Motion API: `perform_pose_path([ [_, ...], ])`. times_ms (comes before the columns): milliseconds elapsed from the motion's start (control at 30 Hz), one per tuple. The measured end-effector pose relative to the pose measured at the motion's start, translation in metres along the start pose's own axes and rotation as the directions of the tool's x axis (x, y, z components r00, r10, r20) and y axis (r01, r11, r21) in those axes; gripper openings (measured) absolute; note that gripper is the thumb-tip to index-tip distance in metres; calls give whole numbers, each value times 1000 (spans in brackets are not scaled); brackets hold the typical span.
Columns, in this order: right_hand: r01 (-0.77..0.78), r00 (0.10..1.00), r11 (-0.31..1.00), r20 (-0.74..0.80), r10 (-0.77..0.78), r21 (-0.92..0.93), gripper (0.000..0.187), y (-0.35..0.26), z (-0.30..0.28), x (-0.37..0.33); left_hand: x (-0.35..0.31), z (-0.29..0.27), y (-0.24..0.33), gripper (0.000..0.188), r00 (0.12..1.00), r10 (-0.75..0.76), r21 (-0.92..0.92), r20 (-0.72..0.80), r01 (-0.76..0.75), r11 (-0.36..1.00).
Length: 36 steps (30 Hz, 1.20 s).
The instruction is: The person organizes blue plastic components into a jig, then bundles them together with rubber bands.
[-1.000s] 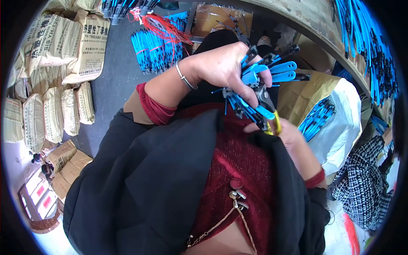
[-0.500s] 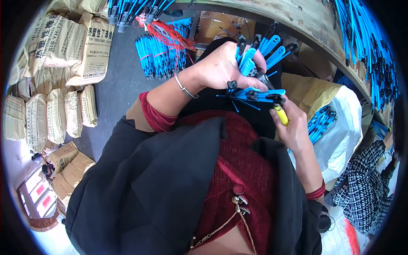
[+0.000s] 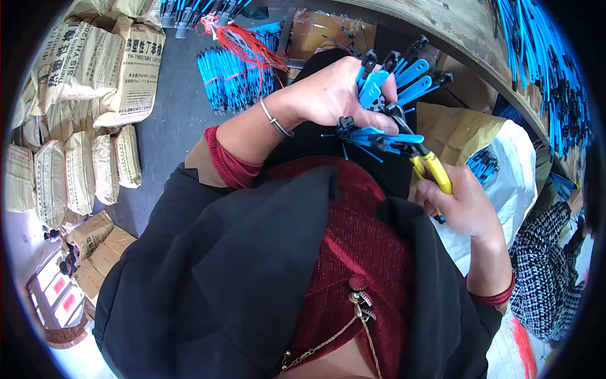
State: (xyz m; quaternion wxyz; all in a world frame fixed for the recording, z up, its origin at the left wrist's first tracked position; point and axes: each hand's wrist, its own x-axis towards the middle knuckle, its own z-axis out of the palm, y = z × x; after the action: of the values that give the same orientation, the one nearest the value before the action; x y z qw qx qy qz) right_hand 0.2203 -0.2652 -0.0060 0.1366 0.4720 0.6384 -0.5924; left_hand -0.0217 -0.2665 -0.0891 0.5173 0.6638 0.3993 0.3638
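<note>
My left hand (image 3: 338,95) is closed around a bunch of blue plastic strips with black ends (image 3: 413,79), which fan out on both sides of the fist. My right hand (image 3: 467,199) grips yellow-handled pliers (image 3: 439,174), just right of and below the bunch. The two yellow handles stand apart, and the dark jaws reach in among the strips by my left fingers. Whether the jaws bite on a strip cannot be made out.
Tied bundles of blue strips (image 3: 230,82) lie beyond my left arm, with red cords (image 3: 249,50) beside them. A wooden shelf edge (image 3: 435,25) crosses the top. Right stands a white sack (image 3: 514,158); left, stacked paper sacks (image 3: 82,69). Another person's checked sleeve (image 3: 546,271) shows at far right.
My right hand has shifted right and a little down. The pliers' handles have spread, so both now show. My left hand keeps its hold on the strips.
</note>
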Motion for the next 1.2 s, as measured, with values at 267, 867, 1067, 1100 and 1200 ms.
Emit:
perform_pose_path([
  [267, 197, 971, 980, -140, -194, 4, 22, 24, -1, 7, -2, -1, -3, 33, 996, 83, -62, 30, -81, 995],
  [867, 191, 945, 977, -249, -210, -100, 18, 2, 10, 13, 10, -12, 1, 23, 999, 0, -64, -36, -3, 998],
  [1067, 304, 699, 908, -580, -418, -288, 25, -1, -38, 4, -4, -28, 32, 22, 953, -12, -196, -304, -50, 979],
  [1100, 305, 605, 896, -661, -444, -322, 29, -5, -49, 3, -9, -32, 43, 23, 943, -35, -218, -331, -40, 975],
  [1200, 233, 400, 772, -666, -630, -591, 35, -18, -78, 18, -33, -62, 109, 25, 907, 7, -21, -422, -18, 1000],
])
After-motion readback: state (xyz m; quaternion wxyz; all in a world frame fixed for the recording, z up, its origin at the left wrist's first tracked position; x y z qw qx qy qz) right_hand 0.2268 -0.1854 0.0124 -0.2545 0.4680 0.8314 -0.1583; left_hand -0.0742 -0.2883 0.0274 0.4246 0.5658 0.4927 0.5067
